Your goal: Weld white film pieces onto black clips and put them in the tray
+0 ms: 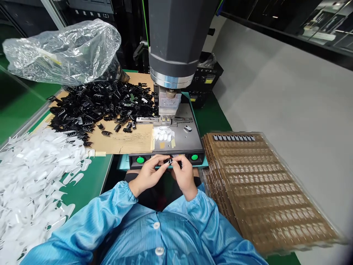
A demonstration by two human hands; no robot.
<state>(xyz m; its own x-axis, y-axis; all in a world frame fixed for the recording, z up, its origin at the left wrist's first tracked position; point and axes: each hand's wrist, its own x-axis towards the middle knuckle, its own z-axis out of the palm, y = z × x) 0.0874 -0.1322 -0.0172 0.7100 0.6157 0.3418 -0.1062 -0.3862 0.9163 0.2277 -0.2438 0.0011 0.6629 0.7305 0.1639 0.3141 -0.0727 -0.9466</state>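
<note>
Between my fingertips, just in front of the machine's base, is a small black plastic part (168, 161) with a light patch on it. My left hand (150, 172) pinches it from the left and my right hand (184, 176) from the right. Fingers cover most of the part. Behind my hands, small white pieces (164, 134) lie on the machine's grey plate (182, 142). A similar black-and-white part (188, 128) rests on the plate's right side. Above stands the machine head (172, 48), its metal tool (168, 103) over a small fixture (166, 119).
Black plastic parts (110, 103) are heaped on cardboard (135, 141) at left, below a clear plastic bag (66, 53). White pieces (33, 184) pile at near left. Green buttons (140, 160) flank my hands. Stacked brown trays (264, 191) stand right, the top one holding a row of parts (234, 138).
</note>
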